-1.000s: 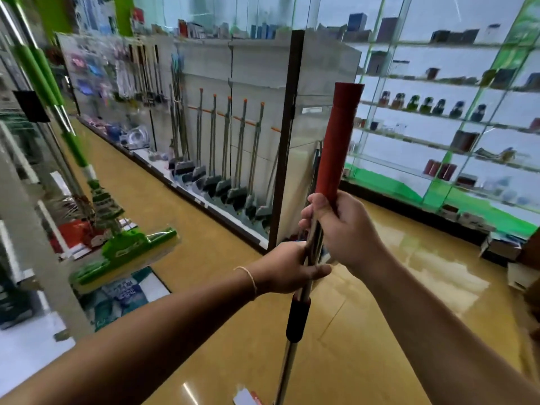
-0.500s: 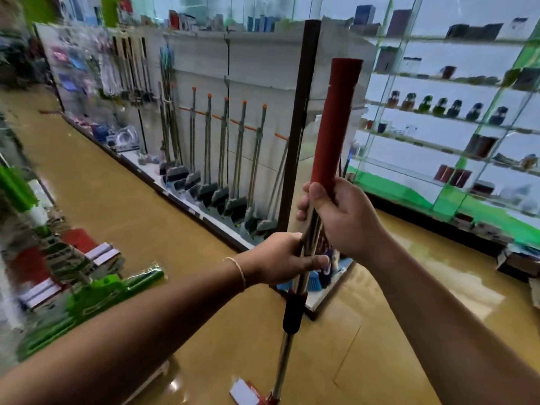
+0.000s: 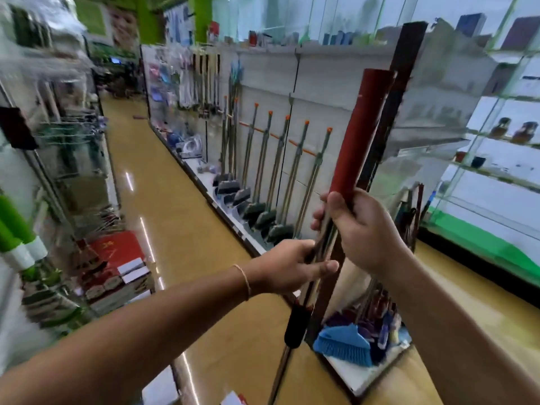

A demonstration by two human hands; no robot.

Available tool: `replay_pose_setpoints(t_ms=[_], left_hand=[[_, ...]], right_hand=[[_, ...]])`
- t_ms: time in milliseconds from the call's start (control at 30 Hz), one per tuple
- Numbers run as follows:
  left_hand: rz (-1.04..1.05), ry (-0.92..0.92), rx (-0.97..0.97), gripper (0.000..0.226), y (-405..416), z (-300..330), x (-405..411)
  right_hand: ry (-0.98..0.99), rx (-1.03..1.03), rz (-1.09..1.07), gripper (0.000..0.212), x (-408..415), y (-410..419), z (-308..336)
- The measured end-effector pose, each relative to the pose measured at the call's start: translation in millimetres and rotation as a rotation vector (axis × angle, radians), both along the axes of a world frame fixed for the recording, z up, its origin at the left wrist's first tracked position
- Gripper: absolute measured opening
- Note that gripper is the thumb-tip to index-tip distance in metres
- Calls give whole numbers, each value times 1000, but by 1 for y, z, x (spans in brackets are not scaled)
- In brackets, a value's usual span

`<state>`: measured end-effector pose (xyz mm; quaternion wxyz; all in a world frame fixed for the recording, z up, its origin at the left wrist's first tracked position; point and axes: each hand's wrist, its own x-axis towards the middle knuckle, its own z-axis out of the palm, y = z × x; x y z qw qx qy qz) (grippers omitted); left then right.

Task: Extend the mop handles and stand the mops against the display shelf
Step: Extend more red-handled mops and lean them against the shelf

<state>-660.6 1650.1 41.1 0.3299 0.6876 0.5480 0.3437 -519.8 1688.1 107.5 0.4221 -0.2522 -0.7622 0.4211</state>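
Observation:
I hold one mop upright in front of me. Its handle has a dark red grip (image 3: 358, 133) on top, a shiny metal pole and a black collar (image 3: 296, 325) lower down. My right hand (image 3: 362, 229) grips the handle just under the red grip. My left hand (image 3: 292, 267) grips the metal pole below it, above the black collar. The mop's head is out of view at the bottom edge. The display shelf (image 3: 330, 83) stands right behind the handle, with a row of mops (image 3: 271, 182) leaning on its white panel.
The shelf's dark end post (image 3: 403, 68) rises just behind the red grip. A blue brush (image 3: 344, 343) lies on the shelf's end base. Glass cabinets (image 3: 496, 159) stand on the right. Racks and boxes (image 3: 114, 267) line the left of the tan aisle floor (image 3: 163, 200).
The view has swung left and nearer to the shelf's end. Both hands keep their hold on the handle, which now stands closer to the end post.

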Motion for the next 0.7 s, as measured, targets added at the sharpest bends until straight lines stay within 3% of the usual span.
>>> replay_pose_setpoints(t_ms=[133, 300, 500, 700], left_hand=[[33, -131, -38, 45, 57, 1, -25], [108, -322, -90, 36, 111, 1, -50], [224, -335, -33, 13, 169, 5, -84], [308, -265, 19, 12, 226, 5, -136]], right_hand=[[8, -23, 56, 18, -25, 67, 1], [-7, -62, 109, 14, -60, 129, 3], [-14, -10, 141, 10, -107, 194, 13], [24, -33, 209, 8, -165, 248, 22]])
